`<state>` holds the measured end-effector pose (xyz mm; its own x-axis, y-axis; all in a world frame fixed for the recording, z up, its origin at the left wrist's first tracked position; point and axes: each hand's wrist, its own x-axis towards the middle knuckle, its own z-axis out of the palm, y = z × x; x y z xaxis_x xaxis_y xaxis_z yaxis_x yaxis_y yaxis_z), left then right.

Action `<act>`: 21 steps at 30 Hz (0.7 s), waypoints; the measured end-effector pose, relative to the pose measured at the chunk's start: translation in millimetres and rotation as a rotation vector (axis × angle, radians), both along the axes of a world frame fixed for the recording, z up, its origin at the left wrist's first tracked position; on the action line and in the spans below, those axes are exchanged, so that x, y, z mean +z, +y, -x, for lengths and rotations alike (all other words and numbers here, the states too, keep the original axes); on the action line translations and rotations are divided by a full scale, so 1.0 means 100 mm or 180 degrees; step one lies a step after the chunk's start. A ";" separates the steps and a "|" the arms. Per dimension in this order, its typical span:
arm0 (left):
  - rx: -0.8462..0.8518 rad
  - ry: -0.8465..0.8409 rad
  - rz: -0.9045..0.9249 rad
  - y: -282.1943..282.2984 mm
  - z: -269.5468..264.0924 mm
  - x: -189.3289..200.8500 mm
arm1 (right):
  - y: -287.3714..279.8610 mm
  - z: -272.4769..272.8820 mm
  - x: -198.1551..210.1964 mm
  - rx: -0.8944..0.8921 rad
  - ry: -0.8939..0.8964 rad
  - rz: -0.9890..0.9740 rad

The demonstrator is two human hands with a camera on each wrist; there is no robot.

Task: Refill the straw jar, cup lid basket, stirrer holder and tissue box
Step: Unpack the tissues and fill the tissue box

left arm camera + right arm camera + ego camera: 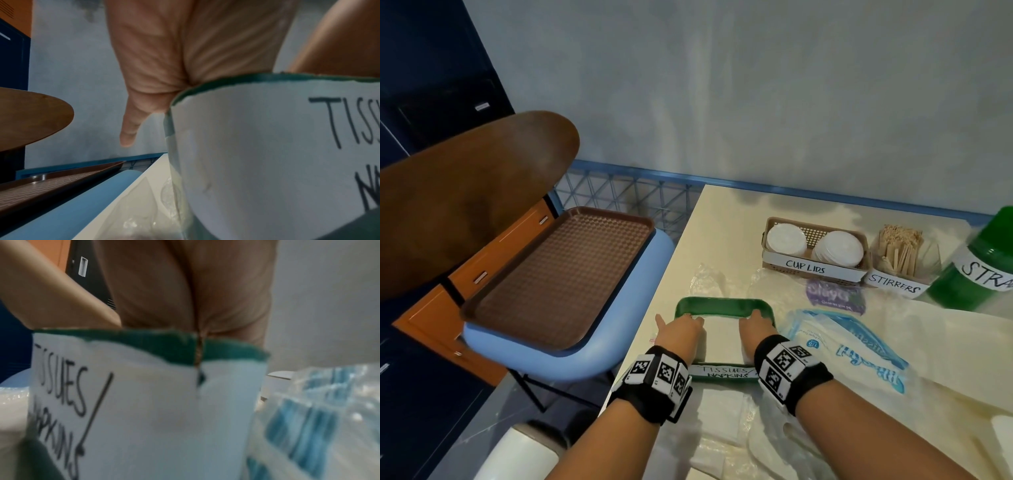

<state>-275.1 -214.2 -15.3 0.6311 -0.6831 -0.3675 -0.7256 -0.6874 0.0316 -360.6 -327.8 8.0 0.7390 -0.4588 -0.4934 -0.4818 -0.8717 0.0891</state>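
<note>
Head view: the green tissue box, labelled "TISSUES / NAPKINS", stands near the front left of the cream table; a white stack of tissues lies inside it. The left hand rests on the left part of the stack and the right hand on the right part, palms down, fingers reaching toward the far wall of the box; whether the fingertips press flat or hook over the stack's far edge cannot be told, since the backs of the hands cover them. Left wrist view: the left thumb sticks out clear of the box, touching nothing. Behind the box: the cup lid basket with two stacks of white lids; just right of it the stirrer holder full of wooden sticks; then the green straw jar at the frame edge. Right of the box lies a blue-printed plastic wrapper. Left of the table: a brown tray on a blue chair.
</note>
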 end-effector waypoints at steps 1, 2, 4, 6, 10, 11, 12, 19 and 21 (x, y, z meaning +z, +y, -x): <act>0.0001 0.0021 0.0001 0.00 -0.01 -0.01 | 0.01 0.00 -0.03 -0.0009 -0.0009 0.0017; 0.0001 0.0045 0.0003 0.00 -0.01 -0.01 | 0.01 0.00 -0.07 -0.0005 -0.0035 0.0026; 0.0007 0.0114 0.0016 0.00 -0.03 -0.03 | 0.02 0.01 -0.10 -0.0034 0.0002 -0.0001; 0.0048 0.0198 0.0034 -0.01 -0.04 -0.06 | 0.00 0.00 -0.14 -0.0104 -0.0018 -0.0112; 0.0060 0.0295 -0.0025 -0.02 -0.04 -0.08 | -0.05 0.04 -0.19 -0.0176 -0.0278 -0.0392; 0.0003 0.0264 -0.0131 -0.01 -0.04 -0.06 | -0.05 0.07 -0.19 -0.0238 -0.0473 -0.0610; -0.0064 0.0209 -0.0197 -0.02 -0.04 -0.01 | -0.07 0.09 -0.20 -0.0249 -0.0743 -0.0859; -0.0549 -0.0111 0.1897 -0.62 0.41 0.57 | -0.58 0.61 0.11 -0.1180 -0.3127 -0.1387; -0.0858 0.0273 0.2014 -0.84 0.63 0.58 | -0.83 0.78 0.12 -0.1333 -0.2973 -0.1039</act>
<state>-338.2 -297.9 42.4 0.3958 -0.9115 0.1121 -0.8455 -0.3140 0.4319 -439.0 -410.3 19.9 0.7017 -0.7113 0.0407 -0.5046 -0.5365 -0.6764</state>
